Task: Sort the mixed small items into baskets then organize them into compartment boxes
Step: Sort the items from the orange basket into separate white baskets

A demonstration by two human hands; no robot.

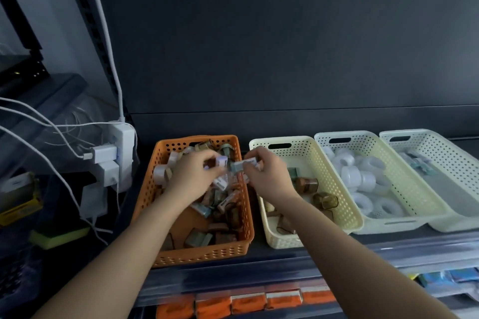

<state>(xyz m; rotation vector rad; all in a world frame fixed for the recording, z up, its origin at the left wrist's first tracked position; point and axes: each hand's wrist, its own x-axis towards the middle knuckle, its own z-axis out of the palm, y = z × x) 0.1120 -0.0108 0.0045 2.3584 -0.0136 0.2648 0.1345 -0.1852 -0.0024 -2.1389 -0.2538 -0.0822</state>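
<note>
An orange basket point(234, 217) on the dark shelf holds several mixed small items: tape rolls, brown pieces, small packets. My left hand point(193, 176) is inside it, fingers curled round a small white packet point(221, 163). Over the basket's right rim, my right hand point(267, 173) pinches a small grey-green packet point(237, 166). Right of it stands a cream basket point(324, 176) with brown jar-like pieces point(307, 184). Further right, a second cream basket point(404, 181) is full of white tape rolls point(351, 176), and a third cream basket point(445, 163) holds a few pale packets.
A white power strip point(121, 153) with plugged chargers and cables hangs at the left. A yellow sponge point(58, 237) lies lower left. Below the shelf edge, a clear drawer shows orange packets point(248, 303) and blue packets point(440, 278).
</note>
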